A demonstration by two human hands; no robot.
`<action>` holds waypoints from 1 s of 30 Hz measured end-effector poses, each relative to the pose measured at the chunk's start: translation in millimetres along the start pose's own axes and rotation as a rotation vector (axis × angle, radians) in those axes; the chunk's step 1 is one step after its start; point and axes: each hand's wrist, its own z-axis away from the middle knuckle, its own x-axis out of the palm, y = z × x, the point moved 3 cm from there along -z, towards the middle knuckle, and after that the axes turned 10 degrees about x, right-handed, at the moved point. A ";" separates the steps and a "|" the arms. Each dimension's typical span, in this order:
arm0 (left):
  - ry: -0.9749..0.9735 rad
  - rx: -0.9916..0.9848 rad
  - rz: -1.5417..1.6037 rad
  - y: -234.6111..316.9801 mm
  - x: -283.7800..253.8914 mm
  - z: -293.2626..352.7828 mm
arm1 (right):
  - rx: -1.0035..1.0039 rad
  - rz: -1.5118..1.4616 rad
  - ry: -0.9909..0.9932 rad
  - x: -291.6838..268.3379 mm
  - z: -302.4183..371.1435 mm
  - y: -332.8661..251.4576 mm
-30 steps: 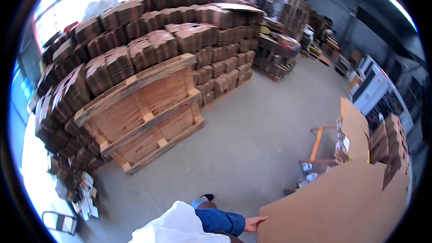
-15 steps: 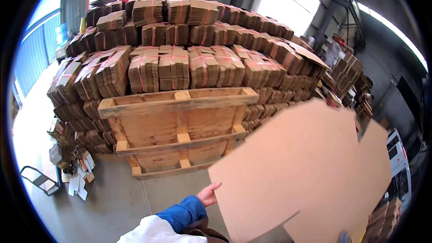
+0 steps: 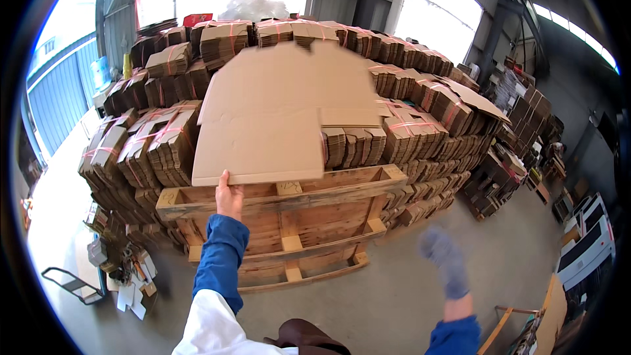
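Note:
My left hand [image 3: 229, 198], bare, grips the near edge of a large flat cardboard sheet [image 3: 263, 118], with the thumb on its upper face. The sheet has slots and notches cut into it. It is held out ahead of me, in front of bundled cardboard stacks [image 3: 407, 135], and hides part of them. My right hand [image 3: 447, 263], in a grey glove, is apart from the sheet, over the floor to the right. Motion blur smears its fingers, and I see nothing in it. A wooden pallet [image 3: 289, 243] leans upright against the stacks, below the sheet.
At the lower left stand a hand cart [image 3: 72, 284] and a pile of scraps [image 3: 135, 286]. Near the lower right are a wooden frame and a cardboard panel [image 3: 551, 312]. A white-and-black panelled object [image 3: 585, 243] stands at the right. More cardboard piles [image 3: 496, 181] lie behind.
The cardboard sheet has swung from the lower right to up ahead, in front of the stacks, with my left hand still on it. My right hand has come away from the sheet.

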 end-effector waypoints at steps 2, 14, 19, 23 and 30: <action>0.134 0.013 -0.070 -17.2 -21.4 -26.3 | 0.144 0.124 0.023 -22.7 36.7 67.1; 0.214 0.071 -0.238 -52.1 -42.7 -70.4 | 0.704 -0.158 0.586 -133.1 294.7 234.3; 0.117 -0.115 -0.405 -115.6 -21.1 19.7 | 0.689 -0.311 0.696 -125.3 359.0 251.7; -0.257 -0.651 -0.584 -244.8 -11.2 233.1 | 0.646 -0.428 0.862 -129.8 413.8 278.8; -0.832 -1.548 -0.894 -309.3 -93.2 635.9 | 0.714 -0.227 1.023 -90.5 532.6 263.7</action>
